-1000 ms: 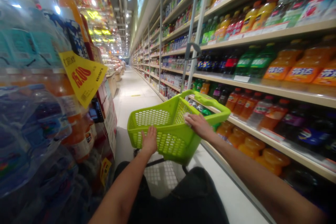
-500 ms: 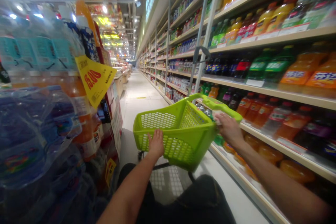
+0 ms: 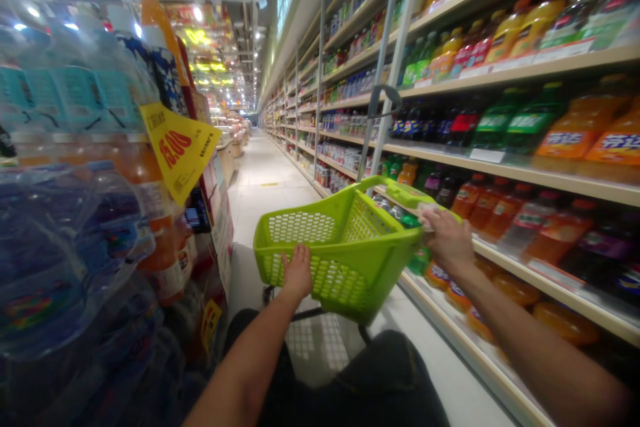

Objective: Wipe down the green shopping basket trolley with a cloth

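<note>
A lime-green shopping cart (image 3: 345, 280) with a perforated basket stands turned sideways before my knees. My left hand (image 3: 297, 273) holds the near side of the basket at its upper rim, thumb apart from the fingers. At the right end, my right hand (image 3: 450, 240) grips a crumpled white wipe (image 3: 428, 215) and presses it to the frame beside the green handle (image 3: 407, 195). Part of the wipe is hidden under the fingers. No goods show inside the visible part of the basket.
Shelves of bottled drinks (image 3: 545, 137) run along the right, close to the handle. Stacked, shrink-wrapped bottles (image 3: 75, 233) rise on the left, with a yellow price sign (image 3: 183, 150) sticking out. The tiled aisle (image 3: 255, 167) stretches ahead between them.
My right hand has slid to the right along the cart's frame with the wipe in it. My left hand has stayed on the basket rim, and the cart has barely moved.
</note>
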A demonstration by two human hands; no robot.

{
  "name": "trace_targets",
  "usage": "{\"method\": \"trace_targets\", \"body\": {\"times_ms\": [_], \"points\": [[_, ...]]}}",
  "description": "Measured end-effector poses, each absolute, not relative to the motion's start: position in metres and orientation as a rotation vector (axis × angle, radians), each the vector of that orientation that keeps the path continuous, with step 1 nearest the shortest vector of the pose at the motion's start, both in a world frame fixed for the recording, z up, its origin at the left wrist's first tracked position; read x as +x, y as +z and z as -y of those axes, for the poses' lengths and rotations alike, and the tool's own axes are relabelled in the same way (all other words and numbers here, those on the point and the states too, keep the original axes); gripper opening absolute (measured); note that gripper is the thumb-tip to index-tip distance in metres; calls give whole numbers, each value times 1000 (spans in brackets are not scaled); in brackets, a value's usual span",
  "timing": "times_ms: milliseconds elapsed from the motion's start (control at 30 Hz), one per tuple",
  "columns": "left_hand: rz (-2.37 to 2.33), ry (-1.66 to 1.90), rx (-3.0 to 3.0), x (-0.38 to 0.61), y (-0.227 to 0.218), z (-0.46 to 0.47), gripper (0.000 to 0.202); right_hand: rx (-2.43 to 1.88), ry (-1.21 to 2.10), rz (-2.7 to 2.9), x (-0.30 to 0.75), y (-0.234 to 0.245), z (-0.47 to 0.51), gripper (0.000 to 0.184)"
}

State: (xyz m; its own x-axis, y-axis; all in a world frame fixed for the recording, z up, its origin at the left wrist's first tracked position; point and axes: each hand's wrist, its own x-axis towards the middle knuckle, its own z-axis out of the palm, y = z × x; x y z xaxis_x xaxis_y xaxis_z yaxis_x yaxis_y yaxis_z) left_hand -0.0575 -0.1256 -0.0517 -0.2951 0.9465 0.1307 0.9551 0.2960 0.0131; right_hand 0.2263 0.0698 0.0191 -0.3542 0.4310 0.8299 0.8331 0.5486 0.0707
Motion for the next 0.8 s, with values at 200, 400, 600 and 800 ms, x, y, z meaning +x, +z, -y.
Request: {"method": "trace_targets", "body": {"times_ms": [200,400,600,800], "points": [[2463,-147,-1801,-54,-53,124,82,-942,-520,2070,195,-2,-57,38],[2455,-132,-1822,-59,-50,125,84,-735,-466,2239,157,-14,-40,38],[2463,-134,-1815,-57,-50,125,83,-996,-601,2023,199,11,-61,36],[2473,-143,-1837,-55,-51,124,86,-1064,-685,2066,202,8,-55,48]]}}
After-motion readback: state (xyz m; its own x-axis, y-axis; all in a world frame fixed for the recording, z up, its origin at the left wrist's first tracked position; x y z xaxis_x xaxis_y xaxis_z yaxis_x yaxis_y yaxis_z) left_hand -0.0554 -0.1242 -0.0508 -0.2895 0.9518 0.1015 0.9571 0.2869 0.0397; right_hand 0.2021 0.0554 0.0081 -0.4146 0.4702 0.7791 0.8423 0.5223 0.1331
